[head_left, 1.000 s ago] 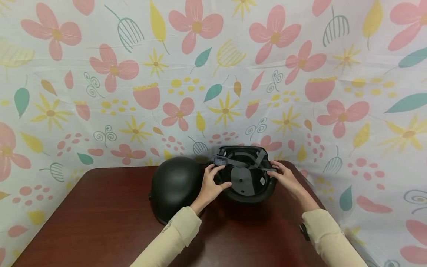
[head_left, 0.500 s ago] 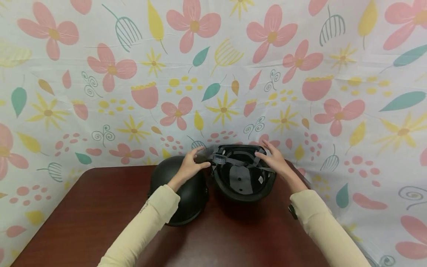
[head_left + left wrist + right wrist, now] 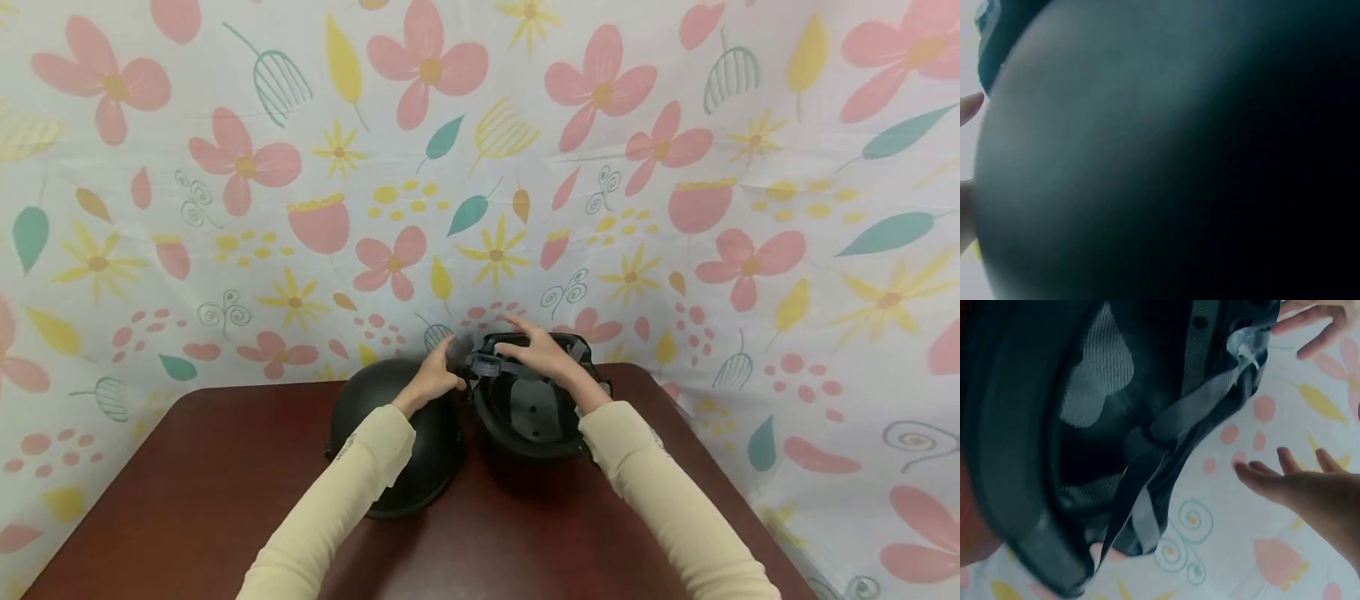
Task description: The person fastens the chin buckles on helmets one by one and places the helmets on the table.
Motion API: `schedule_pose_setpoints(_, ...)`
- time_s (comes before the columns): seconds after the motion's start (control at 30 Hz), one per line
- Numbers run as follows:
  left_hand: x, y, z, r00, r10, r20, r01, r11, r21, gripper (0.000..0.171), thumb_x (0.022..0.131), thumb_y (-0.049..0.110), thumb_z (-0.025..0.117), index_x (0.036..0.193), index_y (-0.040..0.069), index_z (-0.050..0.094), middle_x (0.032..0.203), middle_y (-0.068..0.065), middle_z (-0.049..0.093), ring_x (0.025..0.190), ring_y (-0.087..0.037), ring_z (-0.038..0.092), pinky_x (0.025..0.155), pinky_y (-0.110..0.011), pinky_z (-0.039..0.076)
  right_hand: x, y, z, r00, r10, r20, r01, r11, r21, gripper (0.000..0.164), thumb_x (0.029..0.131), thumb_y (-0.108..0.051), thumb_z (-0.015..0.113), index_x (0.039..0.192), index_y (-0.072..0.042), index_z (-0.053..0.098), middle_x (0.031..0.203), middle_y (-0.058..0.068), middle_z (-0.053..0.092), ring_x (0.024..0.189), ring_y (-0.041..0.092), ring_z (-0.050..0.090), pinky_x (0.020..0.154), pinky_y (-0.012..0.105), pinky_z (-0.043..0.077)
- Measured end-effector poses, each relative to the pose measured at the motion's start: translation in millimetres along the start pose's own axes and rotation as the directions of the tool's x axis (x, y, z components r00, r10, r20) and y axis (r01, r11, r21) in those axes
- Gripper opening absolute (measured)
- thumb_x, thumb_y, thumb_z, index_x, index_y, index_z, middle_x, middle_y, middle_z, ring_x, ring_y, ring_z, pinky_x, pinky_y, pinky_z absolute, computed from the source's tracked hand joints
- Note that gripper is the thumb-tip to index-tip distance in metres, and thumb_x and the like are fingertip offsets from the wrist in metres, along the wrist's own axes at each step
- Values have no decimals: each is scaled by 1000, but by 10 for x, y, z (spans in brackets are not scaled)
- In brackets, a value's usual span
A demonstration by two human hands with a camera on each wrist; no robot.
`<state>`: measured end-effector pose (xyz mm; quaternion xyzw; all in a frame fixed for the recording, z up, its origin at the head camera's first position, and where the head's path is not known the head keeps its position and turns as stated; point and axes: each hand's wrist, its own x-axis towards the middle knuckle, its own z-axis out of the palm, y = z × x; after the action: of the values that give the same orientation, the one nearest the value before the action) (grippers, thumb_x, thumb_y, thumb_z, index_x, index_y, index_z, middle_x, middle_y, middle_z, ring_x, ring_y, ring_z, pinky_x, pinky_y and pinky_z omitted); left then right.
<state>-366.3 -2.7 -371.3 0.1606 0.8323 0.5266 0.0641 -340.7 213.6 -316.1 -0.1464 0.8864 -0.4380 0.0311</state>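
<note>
Two black helmets are on the dark red-brown table (image 3: 247, 467). The left helmet (image 3: 369, 385) sits dome up; the right helmet (image 3: 517, 442) lies with its hollow facing me, showing a padded liner (image 3: 1100, 375) and grey chin straps (image 3: 1191, 412). My left hand (image 3: 431, 379), fingers extended and thumb apart, hovers between them, beside a strap buckle (image 3: 483, 365). Over the right helmet's far rim reaches my right hand (image 3: 543, 354), fingers spread and holding nothing. The left wrist view is mostly filled by a blurred dark dome (image 3: 1072, 137), with fingertips at its left edge.
A white cloth (image 3: 420, 183) printed with flowers and leaves hangs right behind the table's far edge and along its right side. The helmets stand close together near that back edge.
My left hand has left the right helmet's strap and shifted left. The right hand has let go of the helmet's right side and swung left across its opening. Both helmets stay in place.
</note>
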Motion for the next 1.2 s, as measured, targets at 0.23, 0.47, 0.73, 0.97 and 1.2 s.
schedule_pose_setpoints(0.23,117,-88,101,1000,-26,0,26,1000,-4,92,76,-11,60,156,7,18,157,-27,25,144,-45,29,103,-52,39,117,78,239,998,47,38,-48,998,28,63,101,-26,52,155,-9,25,158,25,26,147,45,22,113,59,30)
schedule_pose_setpoints(0.47,155,-105,179,999,-38,35,38,999,23,91,75,-11,58,156,5,18,157,-25,28,144,-42,30,104,-51,39,146,212,369,997,70,23,-71,996,45,59,101,-20,53,153,-6,30,155,24,32,143,45,30,111,57,35)
schedule_pose_setpoints(0.73,183,-151,191,988,-76,133,80,996,-30,93,80,-7,59,158,8,10,161,-23,17,148,-41,20,113,-55,32,135,337,426,997,75,34,-78,993,91,59,100,-15,53,153,-6,30,156,25,31,142,43,33,110,54,38)
schedule_pose_setpoints(0.97,121,-209,267,972,-74,221,69,997,33,94,84,14,72,157,7,13,162,-20,17,149,-39,19,116,-58,25,88,395,445,998,48,37,-51,994,93,60,96,-11,58,151,-6,34,154,27,32,142,44,33,109,55,39)
schedule_pose_setpoints(1.2,50,-232,317,977,-58,206,53,998,30,95,86,23,73,157,5,12,163,-18,15,150,-40,18,116,-59,24,56,402,477,999,13,31,-15,997,82,61,95,-14,62,150,-6,38,154,25,34,143,42,32,110,56,36)
